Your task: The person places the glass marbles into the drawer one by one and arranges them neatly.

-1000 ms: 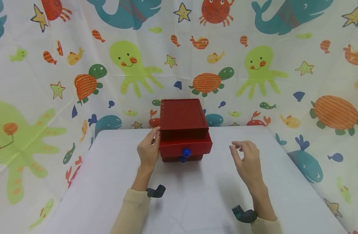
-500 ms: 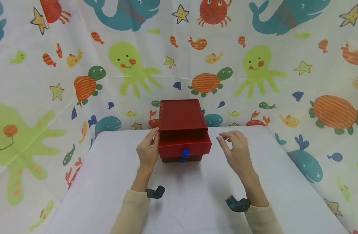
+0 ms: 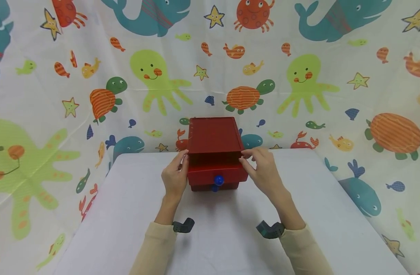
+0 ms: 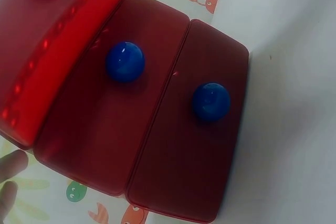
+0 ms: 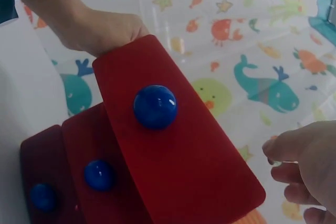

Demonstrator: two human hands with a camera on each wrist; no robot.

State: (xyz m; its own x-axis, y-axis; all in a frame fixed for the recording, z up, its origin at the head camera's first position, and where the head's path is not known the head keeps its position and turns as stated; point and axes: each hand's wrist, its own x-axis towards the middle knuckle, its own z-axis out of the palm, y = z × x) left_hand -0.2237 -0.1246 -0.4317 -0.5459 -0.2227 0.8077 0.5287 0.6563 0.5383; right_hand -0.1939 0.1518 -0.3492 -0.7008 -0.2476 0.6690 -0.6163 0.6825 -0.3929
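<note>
A small red chest of drawers (image 3: 215, 134) stands at the table's back edge, its top drawer (image 3: 201, 177) pulled out. Blue round knobs show on the drawer fronts, such as the top drawer's knob (image 5: 155, 106) in the right wrist view. My left hand (image 3: 174, 179) is at the chest's left side, thumb and index fingertips right against it; its fingers (image 4: 11, 165) show beside the drawers in the left wrist view. On the other side, my right hand (image 3: 264, 173) has its fingertips near the drawer's right edge, loosely bent and holding nothing.
The chest stands on a white table (image 3: 213, 233). Behind it hangs a white cloth (image 3: 196, 49) printed with sea animals. Each wrist wears a dark camera, such as the left wrist camera (image 3: 183, 225).
My right hand has moved left and slightly up from the table's right part to the chest's right side. The left hand and the pulled-out drawer have stayed in place.
</note>
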